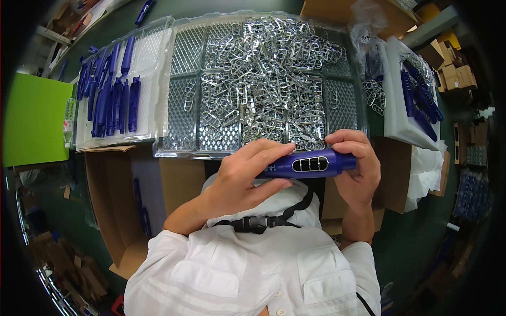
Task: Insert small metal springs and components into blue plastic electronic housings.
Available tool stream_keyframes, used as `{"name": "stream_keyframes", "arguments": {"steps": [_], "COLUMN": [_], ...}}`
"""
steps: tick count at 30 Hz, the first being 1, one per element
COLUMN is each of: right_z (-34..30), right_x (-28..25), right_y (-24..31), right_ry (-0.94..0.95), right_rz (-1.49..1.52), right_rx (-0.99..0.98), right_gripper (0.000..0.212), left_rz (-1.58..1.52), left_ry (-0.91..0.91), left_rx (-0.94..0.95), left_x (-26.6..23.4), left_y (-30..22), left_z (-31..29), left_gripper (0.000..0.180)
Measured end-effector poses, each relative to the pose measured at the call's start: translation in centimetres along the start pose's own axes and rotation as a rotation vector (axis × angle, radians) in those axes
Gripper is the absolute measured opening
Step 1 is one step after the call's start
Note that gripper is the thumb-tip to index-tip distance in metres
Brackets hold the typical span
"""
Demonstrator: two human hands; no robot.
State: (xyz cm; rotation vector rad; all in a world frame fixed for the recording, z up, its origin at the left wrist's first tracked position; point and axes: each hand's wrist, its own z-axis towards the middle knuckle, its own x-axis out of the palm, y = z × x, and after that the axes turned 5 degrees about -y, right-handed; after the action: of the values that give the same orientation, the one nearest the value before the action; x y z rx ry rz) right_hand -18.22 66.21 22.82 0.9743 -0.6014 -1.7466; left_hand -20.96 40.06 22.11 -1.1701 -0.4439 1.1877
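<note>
Between my two hands lies a long dark-blue plastic housing point(284, 167), held level in front of my chest. A silver oval frame point(310, 157) with dark openings sits on its upper face. Closed round the left end, thumb below and fingers above, is my left hand point(243, 171). My right hand point(359, 171) grips the narrower right end, with its index finger bent over the top. Just beyond the housing, a clear compartment tray point(182, 124) carries a heap of loose silver frames point(274, 79).
More blue housings point(112, 100) lie in a white tray point(145, 58) on the left. To the right, a white foam box point(392, 84) holds further housings point(419, 97). Open cardboard boxes point(182, 179) stand below the table edge. A bottle point(69, 124) is beside a green panel point(37, 121).
</note>
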Motion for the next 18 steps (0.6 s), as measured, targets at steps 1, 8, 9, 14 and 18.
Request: {"name": "stream_keyframes", "arguments": {"steps": [1,8,9,14,18], "right_z": [0.0,0.0,0.0,0.6,0.8], "right_x": [-0.1,-0.1,-0.1,0.5,0.3], "right_y": [0.0,-0.5,-0.6,-1.0,-1.2], "right_ry": [-0.001,-0.015,-0.019,-0.053,-0.131], "right_rz": [0.0,-0.04,-0.037,-0.038,-0.105], "right_rx": [-0.001,0.014,0.019,0.032,0.121], "right_gripper": [0.042,0.041,0.041,0.044,0.042], "left_rz": [0.024,0.068,0.076,0.112,0.162], "left_ry": [-0.017,-0.078,-0.08,-0.073,-0.093], "left_rx": [-0.01,0.028,0.028,0.012,0.028], "left_x": [0.0,0.6,0.6,0.1,-0.6], "left_y": [0.0,-0.3,-0.2,-0.1,-0.1], "left_z": [-0.1,0.0,0.0,0.3,1.4], "left_gripper": [0.067,0.063,0.062,0.061,0.055]}}
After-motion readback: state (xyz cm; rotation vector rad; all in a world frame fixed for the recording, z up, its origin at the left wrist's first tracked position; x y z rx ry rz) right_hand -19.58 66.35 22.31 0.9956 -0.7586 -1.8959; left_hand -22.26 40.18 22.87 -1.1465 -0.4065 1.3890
